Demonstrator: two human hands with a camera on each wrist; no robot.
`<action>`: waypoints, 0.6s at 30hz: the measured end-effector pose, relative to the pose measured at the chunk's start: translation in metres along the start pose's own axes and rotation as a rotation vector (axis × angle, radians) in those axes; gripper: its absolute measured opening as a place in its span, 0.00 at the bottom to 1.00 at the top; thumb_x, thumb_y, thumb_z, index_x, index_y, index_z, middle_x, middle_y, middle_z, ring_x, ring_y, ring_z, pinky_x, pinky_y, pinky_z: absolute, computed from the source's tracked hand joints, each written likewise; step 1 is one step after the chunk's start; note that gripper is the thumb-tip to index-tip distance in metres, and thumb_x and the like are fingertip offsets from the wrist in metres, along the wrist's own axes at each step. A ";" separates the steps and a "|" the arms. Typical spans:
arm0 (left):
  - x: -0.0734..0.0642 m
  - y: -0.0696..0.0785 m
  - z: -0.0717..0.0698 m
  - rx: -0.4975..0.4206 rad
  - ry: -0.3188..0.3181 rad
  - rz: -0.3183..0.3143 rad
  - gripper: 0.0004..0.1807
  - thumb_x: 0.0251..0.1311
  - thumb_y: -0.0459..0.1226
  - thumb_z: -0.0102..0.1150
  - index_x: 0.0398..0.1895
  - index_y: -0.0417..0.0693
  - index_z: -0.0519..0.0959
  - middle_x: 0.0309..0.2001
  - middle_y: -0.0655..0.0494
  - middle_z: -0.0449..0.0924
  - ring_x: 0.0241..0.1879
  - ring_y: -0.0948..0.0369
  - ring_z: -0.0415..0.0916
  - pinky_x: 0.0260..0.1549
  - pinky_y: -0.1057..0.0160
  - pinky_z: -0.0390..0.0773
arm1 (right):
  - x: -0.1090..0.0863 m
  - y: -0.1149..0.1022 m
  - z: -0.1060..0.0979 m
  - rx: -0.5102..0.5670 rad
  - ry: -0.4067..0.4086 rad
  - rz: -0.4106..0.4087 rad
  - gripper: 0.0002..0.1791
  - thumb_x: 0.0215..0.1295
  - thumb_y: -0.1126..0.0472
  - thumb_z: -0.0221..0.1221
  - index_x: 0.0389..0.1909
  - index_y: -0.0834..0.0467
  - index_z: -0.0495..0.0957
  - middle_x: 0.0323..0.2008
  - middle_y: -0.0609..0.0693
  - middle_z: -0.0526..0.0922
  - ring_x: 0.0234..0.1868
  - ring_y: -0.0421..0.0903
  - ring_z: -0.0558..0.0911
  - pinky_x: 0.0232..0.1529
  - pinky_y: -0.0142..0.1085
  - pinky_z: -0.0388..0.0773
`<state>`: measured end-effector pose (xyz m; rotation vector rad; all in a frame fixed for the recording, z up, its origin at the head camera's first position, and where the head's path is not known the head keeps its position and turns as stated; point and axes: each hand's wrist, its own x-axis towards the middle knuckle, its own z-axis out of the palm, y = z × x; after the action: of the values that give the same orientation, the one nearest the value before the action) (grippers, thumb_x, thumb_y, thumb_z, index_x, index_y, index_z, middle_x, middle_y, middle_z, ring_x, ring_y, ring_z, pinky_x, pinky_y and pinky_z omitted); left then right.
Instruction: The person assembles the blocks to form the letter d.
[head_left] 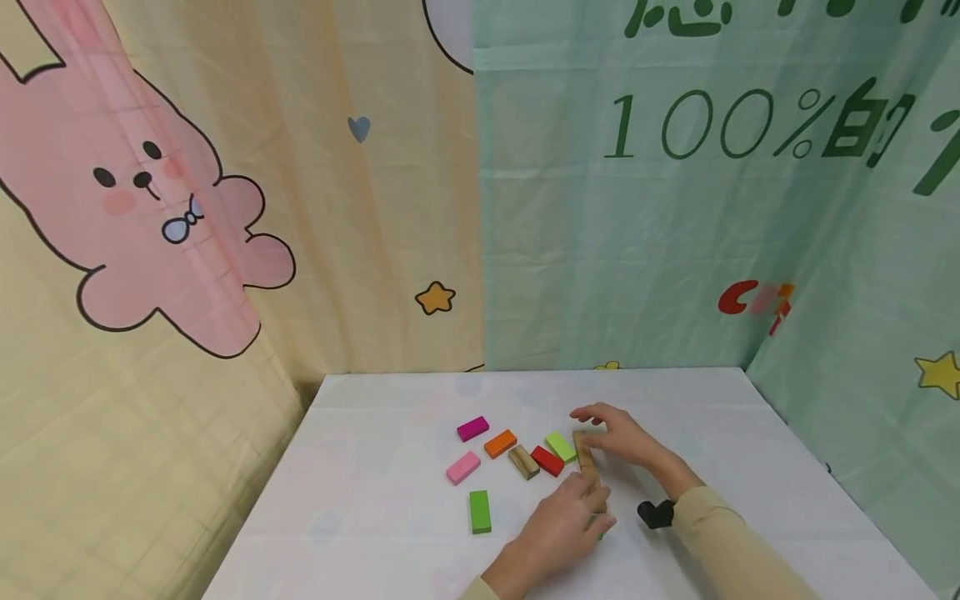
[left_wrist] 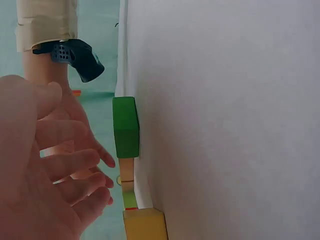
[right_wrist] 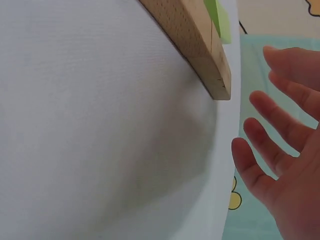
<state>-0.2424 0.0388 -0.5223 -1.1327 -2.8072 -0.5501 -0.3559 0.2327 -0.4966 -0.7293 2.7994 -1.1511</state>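
Above the white table, my left hand (head_left: 558,525) hovers at the near end of a row of blocks, its fingers loosely bent with nothing between them. My right hand (head_left: 618,433) is over the far end of a plain wooden block (head_left: 584,454); its fingers are spread and apart from the block (right_wrist: 200,50) in the right wrist view. A dark green block (left_wrist: 126,130) stands in line with the wood in the left wrist view, mostly hidden by the left hand from the head. Beside the wood lie a light green block (head_left: 560,447) and a red block (head_left: 548,461).
Left of the row lie a brown striped block (head_left: 523,462), an orange block (head_left: 500,443), a magenta block (head_left: 472,428), a pink block (head_left: 462,468) and a green block (head_left: 480,512). A yellow block (left_wrist: 145,225) shows low in the left wrist view. Printed curtains (head_left: 390,208) surround the table.
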 end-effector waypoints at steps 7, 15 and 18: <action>-0.005 -0.001 -0.001 0.067 -0.163 0.034 0.38 0.72 0.65 0.34 0.78 0.58 0.60 0.79 0.56 0.49 0.77 0.60 0.45 0.69 0.60 0.59 | 0.007 -0.003 0.006 0.019 -0.077 -0.059 0.23 0.68 0.67 0.62 0.64 0.60 0.76 0.60 0.55 0.79 0.63 0.62 0.72 0.62 0.64 0.65; -0.008 0.000 -0.001 0.079 -0.214 0.047 0.41 0.72 0.65 0.32 0.80 0.56 0.54 0.80 0.56 0.44 0.78 0.60 0.41 0.70 0.59 0.57 | 0.015 -0.001 0.016 -0.045 -0.122 -0.064 0.24 0.65 0.66 0.65 0.63 0.57 0.78 0.59 0.49 0.81 0.65 0.58 0.73 0.63 0.62 0.66; -0.008 0.000 0.001 0.107 -0.225 0.058 0.41 0.72 0.65 0.32 0.80 0.55 0.54 0.80 0.57 0.45 0.78 0.61 0.41 0.70 0.59 0.57 | 0.017 0.001 0.019 -0.047 -0.135 -0.078 0.24 0.64 0.67 0.66 0.61 0.57 0.79 0.59 0.49 0.81 0.64 0.58 0.74 0.62 0.62 0.67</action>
<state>-0.2368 0.0337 -0.5247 -1.3252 -2.9345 -0.2793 -0.3679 0.2139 -0.5084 -0.8916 2.7163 -1.0086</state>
